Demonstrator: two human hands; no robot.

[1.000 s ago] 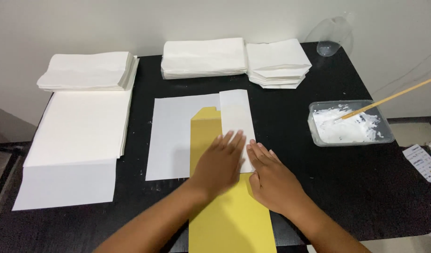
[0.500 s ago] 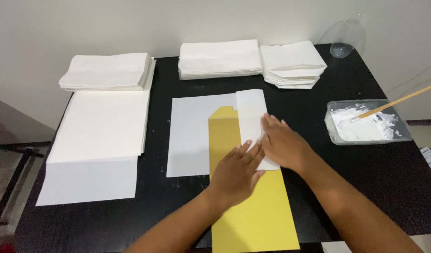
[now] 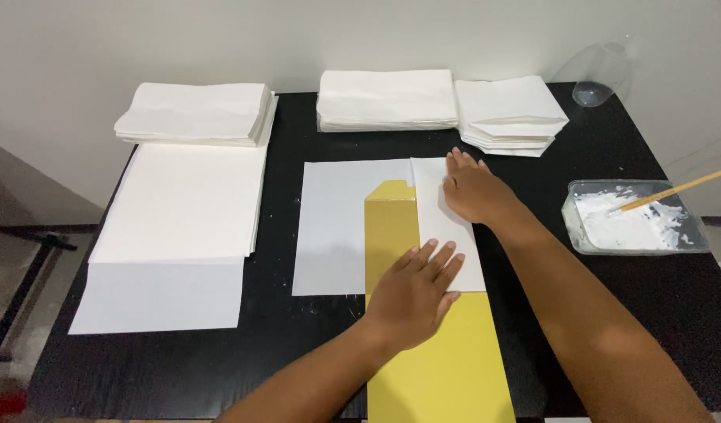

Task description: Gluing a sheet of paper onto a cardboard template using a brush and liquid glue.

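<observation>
Neither grip is clenched: the left hand (image 3: 413, 291) lies flat on the long yellow card template (image 3: 423, 329) at frame centre, the right hand (image 3: 471, 188) flattens the folded white paper sheet (image 3: 352, 227) above it. Uneven pressure could likely shift the fold askew.

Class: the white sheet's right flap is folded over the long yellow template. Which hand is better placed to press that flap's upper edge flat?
The right hand: it already lies flat on the folded white paper flap near its top. The left hand rests lower, over the long yellow card template.
</observation>
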